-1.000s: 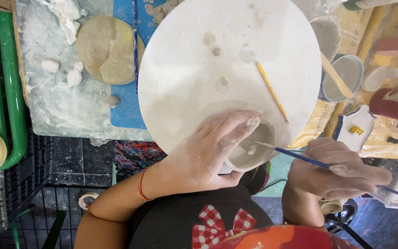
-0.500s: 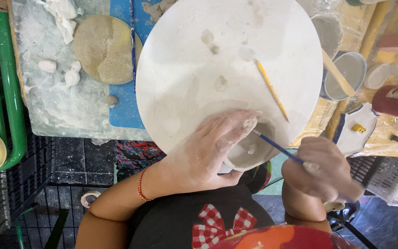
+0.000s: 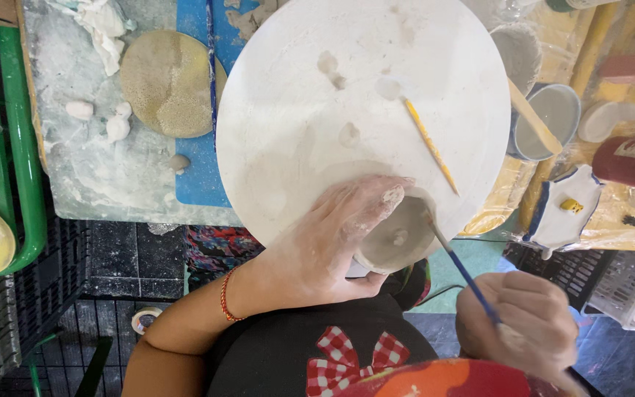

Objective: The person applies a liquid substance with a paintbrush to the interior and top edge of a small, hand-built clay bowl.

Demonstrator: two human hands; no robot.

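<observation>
Can't see the near side of the clay bowl – tucked under the left hand. Brush tail lost in the right hand – blurry too.

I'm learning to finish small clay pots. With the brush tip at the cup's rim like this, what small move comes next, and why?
Probably draw the blue-handled brush a little along the rim of the small clay cup. The left hand cups and steadies it at the edge of the round white board, and the right hand has the tip touching the rim's right side.
</observation>
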